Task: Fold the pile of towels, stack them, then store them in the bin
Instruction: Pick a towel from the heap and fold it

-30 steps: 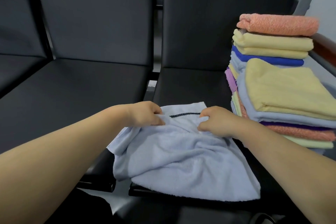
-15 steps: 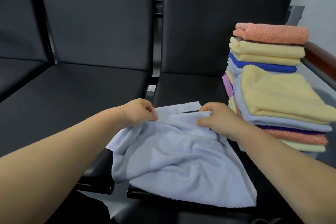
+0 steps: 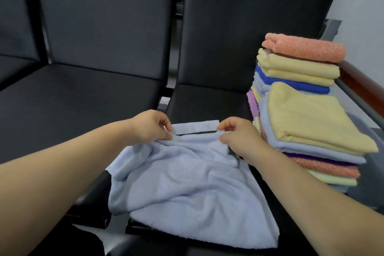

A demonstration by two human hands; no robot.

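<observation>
Here, towel: the rumpled pale blue terry towel [image 3: 187, 189] lay across the front of the black padded chair seat [image 3: 207, 102], its near edge overhanging.
Left hand [image 3: 150, 128]: pinched the towel's far edge at its left end.
Right hand [image 3: 239, 137]: pinched the same edge near the right corner.
Stack: the pile of folded multicoloured towels [image 3: 301, 110] stood just beside, to the right.
Doing it well: the edge likely needed pulling taut and the wrinkles smoothing before corners were matched.

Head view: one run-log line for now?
stage: folding; left hand: pinches light blue terry towel near far edge; right hand: pinches same towel; black padded seat: under rumpled towel; folded multicoloured towel stack: at right
</observation>
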